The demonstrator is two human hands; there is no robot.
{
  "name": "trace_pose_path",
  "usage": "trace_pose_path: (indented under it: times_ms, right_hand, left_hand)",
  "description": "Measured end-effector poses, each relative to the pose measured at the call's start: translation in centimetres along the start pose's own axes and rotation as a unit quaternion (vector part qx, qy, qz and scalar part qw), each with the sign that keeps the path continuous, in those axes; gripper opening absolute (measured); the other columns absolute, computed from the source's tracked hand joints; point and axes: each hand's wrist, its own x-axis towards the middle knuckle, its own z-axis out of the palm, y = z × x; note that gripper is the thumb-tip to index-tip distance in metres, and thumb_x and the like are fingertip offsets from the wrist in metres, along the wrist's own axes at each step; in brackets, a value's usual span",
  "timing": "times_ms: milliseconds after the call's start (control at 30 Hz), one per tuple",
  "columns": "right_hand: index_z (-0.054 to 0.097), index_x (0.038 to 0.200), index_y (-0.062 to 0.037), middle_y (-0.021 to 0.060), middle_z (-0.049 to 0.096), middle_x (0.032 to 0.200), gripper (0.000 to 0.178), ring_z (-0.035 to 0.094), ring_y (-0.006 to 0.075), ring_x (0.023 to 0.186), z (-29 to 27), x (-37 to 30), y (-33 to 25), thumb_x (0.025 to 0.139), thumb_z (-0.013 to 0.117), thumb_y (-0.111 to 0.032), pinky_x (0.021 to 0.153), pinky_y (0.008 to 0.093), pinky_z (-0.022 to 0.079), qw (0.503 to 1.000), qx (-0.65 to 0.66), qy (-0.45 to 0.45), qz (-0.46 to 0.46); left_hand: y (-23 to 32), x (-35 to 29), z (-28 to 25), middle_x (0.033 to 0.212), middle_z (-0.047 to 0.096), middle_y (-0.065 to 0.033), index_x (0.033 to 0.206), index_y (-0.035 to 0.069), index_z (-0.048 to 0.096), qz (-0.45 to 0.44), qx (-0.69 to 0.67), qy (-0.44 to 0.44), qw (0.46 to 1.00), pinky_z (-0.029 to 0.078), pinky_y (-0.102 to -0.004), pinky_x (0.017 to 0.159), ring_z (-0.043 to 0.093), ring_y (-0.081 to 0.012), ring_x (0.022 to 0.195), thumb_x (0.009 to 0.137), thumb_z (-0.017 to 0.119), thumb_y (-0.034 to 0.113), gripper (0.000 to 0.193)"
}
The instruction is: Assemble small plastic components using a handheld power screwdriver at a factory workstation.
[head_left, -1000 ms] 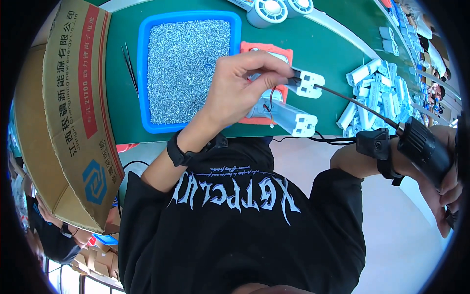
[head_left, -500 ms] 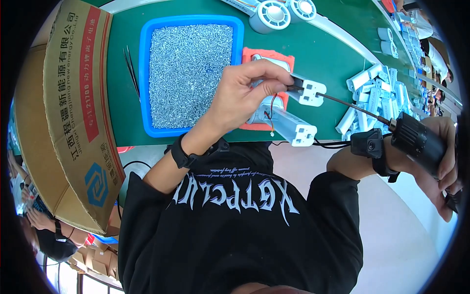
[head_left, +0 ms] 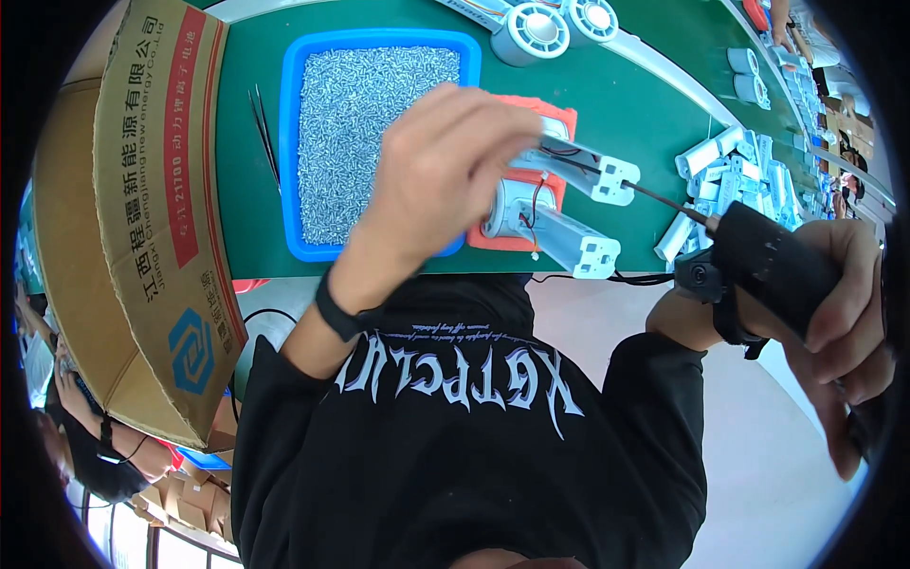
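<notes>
My right hand (head_left: pixel 848 318) grips a black electric screwdriver (head_left: pixel 773 266). Its long thin bit passes through the end of a pale, open fan handle (head_left: pixel 607 175) and lies along the channel inside. My left hand (head_left: pixel 441 171) is at the head end of that handle, fingers bent together; their tips and whatever they hold are hidden. Nearer to me, a second pale fan housing (head_left: pixel 569 242) with red and dark wires lies beside the first. Both rest on an orange-red holder (head_left: pixel 483 237).
A blue tray (head_left: pixel 289 152) of small metal screws sits left of the holder, with black tweezers (head_left: pixel 265 137) beside it. A large cardboard box (head_left: pixel 204 237) stands at the left. Pale handle parts (head_left: pixel 739 180) are heaped at right; round fan heads (head_left: pixel 536 33) lie at the back.
My left hand has moved left and up from the bit to the head end of the far handle. The screwdriver has moved slightly left, its bit deeper in the handle.
</notes>
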Motion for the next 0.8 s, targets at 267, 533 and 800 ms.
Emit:
trace_pose_path:
  times_ms: [267,533,800]
  right_hand:
    - [0.05,0.125,-0.007,0.0007,0.052,0.076,0.047,0.052,0.0118,0.051,1.2,0.0,1.2,0.088,0.063,-0.034,0.045,0.0266,0.05,1.0,0.003,0.001,0.005]
    - [0.05,0.126,-0.0071,0.0008,0.052,0.076,0.048,0.052,0.0119,0.051,1.6,-0.2,3.3,0.088,0.063,-0.034,0.045,0.0268,0.05,1.0,0.004,0.006,0.014]
    - [0.05,0.126,-0.0073,0.001,0.052,0.077,0.048,0.052,0.0121,0.051,0.8,-0.3,2.1,0.088,0.063,-0.034,0.045,0.0271,0.05,1.0,-0.002,0.012,0.016]
  left_hand:
    - [-0.4,-2.9,-4.1,0.082,0.055,-0.009,0.082,0.004,0.066,-0.245,0.209,-0.3,0.898,0.048,-0.0397,0.074,0.054,-0.0277,0.084,0.076,0.069,0.006,0.008]
    - [-1.5,-1.7,-4.0,0.081,0.063,-0.0102,0.085,0.003,0.068,-0.228,0.135,-0.253,0.93,0.051,-0.0371,0.07,0.062,-0.0285,0.078,0.076,0.069,0.007,0.01]
    - [-0.5,0.5,-0.2,0.083,0.069,-0.01,0.09,0.003,0.07,-0.176,0.042,-0.143,0.973,0.054,-0.031,0.063,0.067,-0.0249,0.071,0.077,0.069,0.003,0.013]
